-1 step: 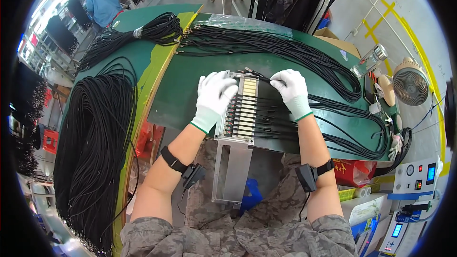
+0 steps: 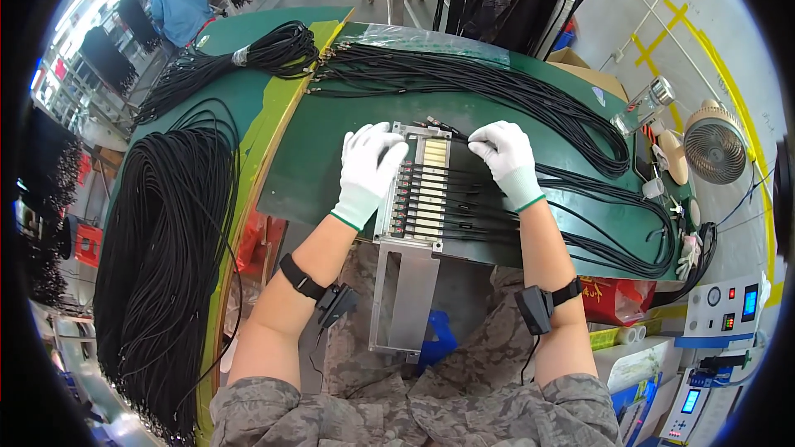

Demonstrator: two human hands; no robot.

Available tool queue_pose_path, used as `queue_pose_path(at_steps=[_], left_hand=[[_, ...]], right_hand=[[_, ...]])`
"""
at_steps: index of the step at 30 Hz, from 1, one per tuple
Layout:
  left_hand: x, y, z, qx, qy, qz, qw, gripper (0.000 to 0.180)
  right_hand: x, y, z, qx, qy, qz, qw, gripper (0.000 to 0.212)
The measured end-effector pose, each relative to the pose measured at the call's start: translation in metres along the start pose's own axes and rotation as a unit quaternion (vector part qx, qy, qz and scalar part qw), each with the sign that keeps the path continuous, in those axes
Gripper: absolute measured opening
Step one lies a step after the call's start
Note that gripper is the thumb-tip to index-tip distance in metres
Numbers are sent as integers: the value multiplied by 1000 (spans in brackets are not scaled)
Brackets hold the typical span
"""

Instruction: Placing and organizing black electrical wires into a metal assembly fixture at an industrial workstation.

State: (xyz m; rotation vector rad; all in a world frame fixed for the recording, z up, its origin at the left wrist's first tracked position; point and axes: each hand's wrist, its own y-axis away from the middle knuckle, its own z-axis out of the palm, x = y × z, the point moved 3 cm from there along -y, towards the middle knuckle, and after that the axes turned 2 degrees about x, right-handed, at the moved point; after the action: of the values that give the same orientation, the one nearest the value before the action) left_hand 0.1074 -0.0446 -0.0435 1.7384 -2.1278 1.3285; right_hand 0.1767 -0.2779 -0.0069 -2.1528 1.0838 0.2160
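Note:
A long metal fixture (image 2: 383,213) with a row of pale slots lies in front of me. Black cables (image 2: 472,229) with small plugs sit side by side in its nearer part, while the farther slots show no cables. My left hand (image 2: 364,167), in a white glove, is at the fixture's left edge. Its fingers are bent and slightly apart, with nothing visible in them. To the right of the fixture, my gloved right hand (image 2: 505,159) pinches thumb and fingers together beside a few loose cable ends (image 2: 443,126). A black cable appears to run into that pinch; the fingertips partly hide it.
A thick cable bundle (image 2: 161,257) hangs over the table's left side. Another bundle (image 2: 489,87) stretches across the back of the green table (image 2: 290,153). At right stand a fan (image 2: 714,142), a clear bottle (image 2: 644,104) and instruments (image 2: 719,306). A person in blue (image 2: 178,10) is far left.
My left hand has shifted slightly left, its fingertips drawing away from the fixture. My right hand has barely moved.

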Motion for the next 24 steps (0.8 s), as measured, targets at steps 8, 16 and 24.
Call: queue_pose_path(at_steps=[8, 16, 24], left_hand=[[9, -1, -9, 26, 59, 41, 997, 14], [4, 0, -12, 75, 55, 23, 995, 18], [-6, 0, -5, 103, 15, -38, 994, 14]], right_hand=[[-49, 2, 13, 43, -111, -108, 987, 13], [-30, 2, 15, -44, -79, -72, 993, 14], [-28, 3, 19, -47, 47, -76, 995, 9]])
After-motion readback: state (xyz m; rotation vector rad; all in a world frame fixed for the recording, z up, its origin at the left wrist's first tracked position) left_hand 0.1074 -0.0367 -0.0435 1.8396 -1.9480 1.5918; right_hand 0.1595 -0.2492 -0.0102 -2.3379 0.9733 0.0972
